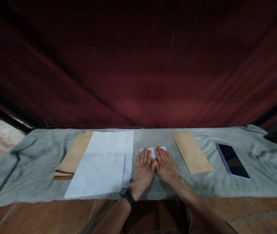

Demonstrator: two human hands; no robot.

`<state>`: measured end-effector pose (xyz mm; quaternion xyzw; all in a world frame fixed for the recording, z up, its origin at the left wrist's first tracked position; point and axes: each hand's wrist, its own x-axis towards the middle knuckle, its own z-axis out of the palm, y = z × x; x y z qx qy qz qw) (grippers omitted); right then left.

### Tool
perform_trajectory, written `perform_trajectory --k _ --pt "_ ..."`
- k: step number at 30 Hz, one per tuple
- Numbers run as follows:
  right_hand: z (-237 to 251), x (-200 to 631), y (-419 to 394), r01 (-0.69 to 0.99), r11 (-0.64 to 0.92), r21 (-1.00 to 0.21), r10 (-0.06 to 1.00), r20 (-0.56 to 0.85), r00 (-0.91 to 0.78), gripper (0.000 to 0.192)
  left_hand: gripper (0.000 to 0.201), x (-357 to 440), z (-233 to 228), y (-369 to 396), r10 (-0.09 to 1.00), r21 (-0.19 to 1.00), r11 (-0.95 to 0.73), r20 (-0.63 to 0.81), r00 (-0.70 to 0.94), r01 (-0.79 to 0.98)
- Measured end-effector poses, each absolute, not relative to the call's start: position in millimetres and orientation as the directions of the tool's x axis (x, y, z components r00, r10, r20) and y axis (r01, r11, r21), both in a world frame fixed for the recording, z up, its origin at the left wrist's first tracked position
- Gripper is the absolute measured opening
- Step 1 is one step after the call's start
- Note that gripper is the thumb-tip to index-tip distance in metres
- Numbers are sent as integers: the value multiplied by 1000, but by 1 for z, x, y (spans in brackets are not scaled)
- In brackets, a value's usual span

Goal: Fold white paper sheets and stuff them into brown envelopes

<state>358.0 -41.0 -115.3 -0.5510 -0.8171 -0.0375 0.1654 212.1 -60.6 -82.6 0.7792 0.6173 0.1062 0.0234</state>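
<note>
My left hand [143, 170] and my right hand [165, 165] lie flat, side by side, palms down on a small folded white paper [152, 150] on the grey cloth [202, 185]. Fingers are straight and close together, thumbs touching in the middle. Only the far edge of the folded paper shows beyond my fingertips. A dark band [129, 197] sits on my left wrist.
A stack of white sheets [101, 162] lies to the left, overlapping several brown envelopes [73, 156]. One brown envelope [192, 156] lies to the right, then a dark phone [233, 161]. A dark red curtain [138, 65] hangs behind. The floor below is tiled.
</note>
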Motion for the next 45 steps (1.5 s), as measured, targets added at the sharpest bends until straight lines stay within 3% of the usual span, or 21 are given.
perform_trajectory --k 17,26,34,45 --pt "-112 392 -43 952 293 -86 927 270 -261 55 60 204 -83 -62 979 107 -163 138 148 981" --pt "-118 413 -42 952 288 -101 873 436 -218 59 66 197 -97 -59 965 24 -171 206 163 985" --pt "-101 374 -67 831 536 -150 811 367 -457 55 61 199 -94 -59 971 4 -166 176 163 986" --pt "-105 390 -60 871 463 -164 854 344 -389 61 54 197 -65 -59 983 115 -150 125 136 982"
